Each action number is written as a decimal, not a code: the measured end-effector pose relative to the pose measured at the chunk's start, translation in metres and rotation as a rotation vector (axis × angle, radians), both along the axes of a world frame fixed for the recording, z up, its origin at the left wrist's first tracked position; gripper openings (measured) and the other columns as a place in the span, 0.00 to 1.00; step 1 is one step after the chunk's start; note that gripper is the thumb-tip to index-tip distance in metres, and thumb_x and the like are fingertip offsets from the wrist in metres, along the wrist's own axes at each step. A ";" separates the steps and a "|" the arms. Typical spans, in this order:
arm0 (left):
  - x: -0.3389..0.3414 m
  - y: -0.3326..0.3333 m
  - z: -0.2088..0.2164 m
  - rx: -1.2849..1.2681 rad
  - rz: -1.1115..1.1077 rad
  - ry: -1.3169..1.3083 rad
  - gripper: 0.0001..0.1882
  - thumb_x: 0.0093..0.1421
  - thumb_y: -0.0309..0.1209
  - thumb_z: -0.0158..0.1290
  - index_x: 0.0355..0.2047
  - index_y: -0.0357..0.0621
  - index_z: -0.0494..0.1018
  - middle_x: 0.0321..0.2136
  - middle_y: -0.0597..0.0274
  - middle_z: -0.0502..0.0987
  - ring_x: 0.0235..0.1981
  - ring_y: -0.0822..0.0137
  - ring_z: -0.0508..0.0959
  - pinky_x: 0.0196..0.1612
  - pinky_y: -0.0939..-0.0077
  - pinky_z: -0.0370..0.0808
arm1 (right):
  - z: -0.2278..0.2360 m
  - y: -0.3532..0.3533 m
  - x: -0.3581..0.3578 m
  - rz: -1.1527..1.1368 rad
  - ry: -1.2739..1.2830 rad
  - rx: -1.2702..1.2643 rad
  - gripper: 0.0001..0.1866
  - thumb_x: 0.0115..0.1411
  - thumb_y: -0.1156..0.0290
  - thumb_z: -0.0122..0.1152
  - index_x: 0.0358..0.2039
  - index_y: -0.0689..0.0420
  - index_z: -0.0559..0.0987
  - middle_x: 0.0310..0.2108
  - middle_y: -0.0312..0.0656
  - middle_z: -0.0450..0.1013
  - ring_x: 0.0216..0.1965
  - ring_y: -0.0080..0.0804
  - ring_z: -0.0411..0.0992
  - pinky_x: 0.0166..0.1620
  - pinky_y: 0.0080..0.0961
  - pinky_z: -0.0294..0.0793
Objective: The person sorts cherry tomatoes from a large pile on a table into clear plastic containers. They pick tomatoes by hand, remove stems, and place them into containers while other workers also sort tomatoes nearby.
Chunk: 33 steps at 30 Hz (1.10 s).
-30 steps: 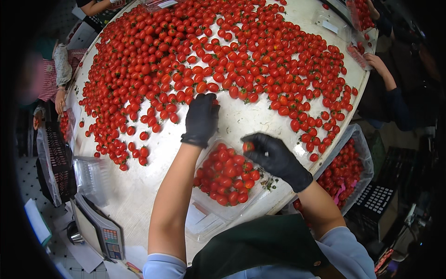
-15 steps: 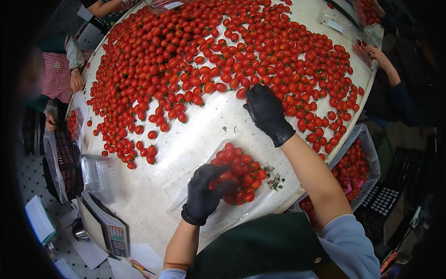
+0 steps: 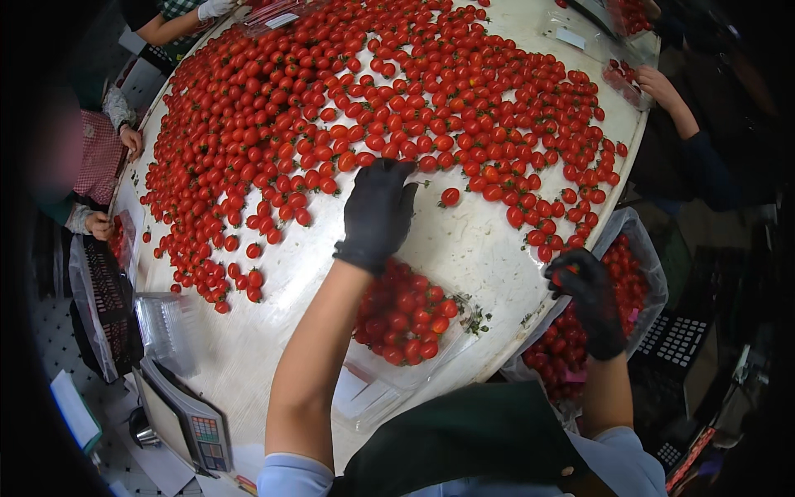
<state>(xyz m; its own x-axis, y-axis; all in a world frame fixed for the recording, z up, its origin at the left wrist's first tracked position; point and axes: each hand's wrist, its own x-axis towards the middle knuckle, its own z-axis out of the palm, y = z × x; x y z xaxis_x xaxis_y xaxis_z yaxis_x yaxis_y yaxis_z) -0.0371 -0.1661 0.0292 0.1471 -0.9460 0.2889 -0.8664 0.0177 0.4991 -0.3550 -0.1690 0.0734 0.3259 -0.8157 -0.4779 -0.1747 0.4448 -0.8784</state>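
Observation:
My left hand (image 3: 378, 214), in a black glove, reaches palm down to the near edge of the spread of red cherry tomatoes (image 3: 273, 91). Its fingers are stretched out with the thumb apart; their tips meet the fruit. Below that wrist, a see-through plastic box (image 3: 451, 346) on the white table holds a heap of cherry tomatoes (image 3: 406, 319), partly covered by my forearm. My right hand (image 3: 592, 302), gloved alike, hangs over a bag-lined crate (image 3: 648, 244) of tomatoes beside the table. Its fingers are curled, with a red cherry tomato (image 3: 571, 270) showing between them.
A scale (image 3: 186, 414) and stacked plastic boxes (image 3: 166, 323) stand at the left. Green leaf scraps (image 3: 474, 319) lie by the filled box. Other people's hands are at the far left, the left and a right-hand box (image 3: 625, 83). A single tomato (image 3: 449, 197) sits apart.
My left hand has gone from the filled box up to the tomato spread. My right hand has left the spread for the crate at the right. The view has shifted slightly.

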 end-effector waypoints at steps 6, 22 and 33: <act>-0.017 -0.054 -0.017 0.299 0.019 -0.411 0.16 0.48 0.30 0.56 0.39 0.47 0.73 0.37 0.54 0.71 0.41 0.54 0.71 0.39 0.61 0.71 | 0.025 0.007 -0.048 0.362 0.643 -0.422 0.09 0.53 0.70 0.60 0.32 0.61 0.76 0.28 0.46 0.73 0.31 0.34 0.74 0.35 0.27 0.71; -0.041 -0.021 -0.012 0.205 -0.122 -0.079 0.18 0.51 0.31 0.57 0.43 0.44 0.69 0.37 0.50 0.69 0.38 0.50 0.71 0.38 0.62 0.70 | -0.014 0.023 -0.096 0.345 1.057 -0.660 0.08 0.58 0.70 0.56 0.37 0.59 0.75 0.33 0.37 0.73 0.35 0.26 0.72 0.36 0.24 0.72; -0.059 -0.055 -0.045 0.179 -0.266 0.219 0.20 0.52 0.26 0.52 0.47 0.46 0.68 0.38 0.48 0.70 0.40 0.47 0.72 0.41 0.61 0.72 | -0.079 -0.001 0.054 -0.275 -0.175 -0.146 0.27 0.57 0.73 0.58 0.57 0.55 0.63 0.52 0.40 0.64 0.49 0.28 0.66 0.50 0.25 0.67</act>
